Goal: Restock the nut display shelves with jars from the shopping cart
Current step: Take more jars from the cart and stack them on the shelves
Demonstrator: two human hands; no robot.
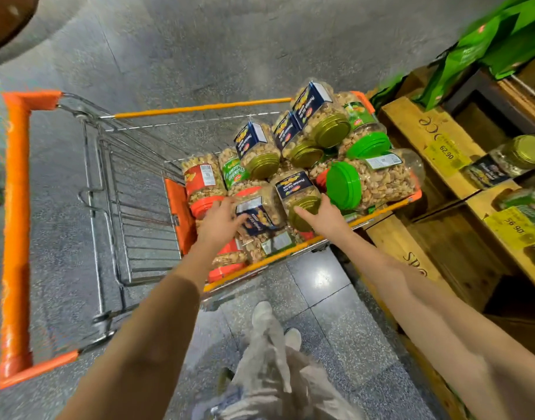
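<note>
The green bags (484, 47) are blurred and cut by the top edge. Lower jars (228, 258) lie partly hidden beneath the left forearm. The right hand (323, 218) covers part of a gold lid (305, 204); its grip is indeterminate.
</note>
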